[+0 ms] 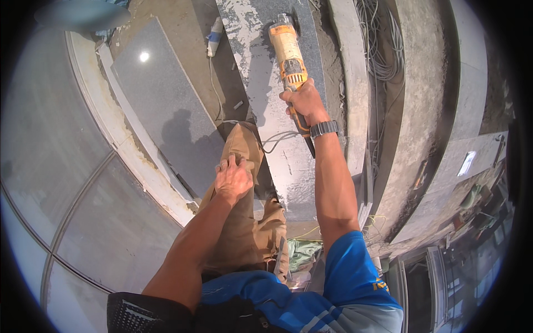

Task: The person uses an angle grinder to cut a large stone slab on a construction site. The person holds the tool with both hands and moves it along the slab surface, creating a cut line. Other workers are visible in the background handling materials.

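Note:
My right hand (305, 100) grips the handle of a yellow angle grinder (286, 47), whose disc end points away from me over a long grey stone slab (252, 61) smeared with white. A dark cord (275, 139) loops below the tool. My left hand (233, 177) rests on my tan-trousered leg (241, 141), fingers slightly bent and apart, with nothing visible in them.
A polished grey slab (147, 77) lies at left beside large pale panels (61, 155). A white-and-blue connector (214, 39) lies at top. Coiled cables (377, 44) and long concrete strips (416, 100) run along the right. Green crumpled material (302, 250) lies below.

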Demonstrator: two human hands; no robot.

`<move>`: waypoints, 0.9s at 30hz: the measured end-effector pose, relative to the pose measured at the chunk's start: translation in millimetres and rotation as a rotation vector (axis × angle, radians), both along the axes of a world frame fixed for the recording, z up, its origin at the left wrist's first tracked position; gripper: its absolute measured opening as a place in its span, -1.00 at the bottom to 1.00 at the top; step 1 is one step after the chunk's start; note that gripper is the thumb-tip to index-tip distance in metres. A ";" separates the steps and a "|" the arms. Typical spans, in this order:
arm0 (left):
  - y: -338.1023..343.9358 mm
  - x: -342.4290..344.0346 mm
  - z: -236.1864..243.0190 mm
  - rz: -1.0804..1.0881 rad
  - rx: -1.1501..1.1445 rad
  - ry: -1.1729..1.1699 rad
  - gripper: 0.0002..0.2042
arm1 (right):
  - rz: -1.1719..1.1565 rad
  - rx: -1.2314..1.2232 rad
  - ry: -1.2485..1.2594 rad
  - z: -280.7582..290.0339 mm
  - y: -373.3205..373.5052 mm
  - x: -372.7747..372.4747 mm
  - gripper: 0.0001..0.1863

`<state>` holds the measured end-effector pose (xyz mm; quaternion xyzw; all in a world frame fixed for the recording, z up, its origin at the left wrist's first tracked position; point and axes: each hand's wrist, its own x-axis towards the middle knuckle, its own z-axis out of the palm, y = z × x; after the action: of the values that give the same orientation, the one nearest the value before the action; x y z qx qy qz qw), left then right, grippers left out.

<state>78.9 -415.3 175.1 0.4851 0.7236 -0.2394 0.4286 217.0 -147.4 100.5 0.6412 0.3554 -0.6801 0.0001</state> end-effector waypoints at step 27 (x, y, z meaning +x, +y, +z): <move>3.6 1.5 4.5 0.006 -0.035 -0.002 -0.48 | 0.018 0.017 -0.018 -1.2 2.0 -0.1 -0.38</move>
<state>80.3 -411.7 179.7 0.4755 0.7204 -0.2502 0.4385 216.9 -145.4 99.3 0.6439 0.3670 -0.6714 0.0042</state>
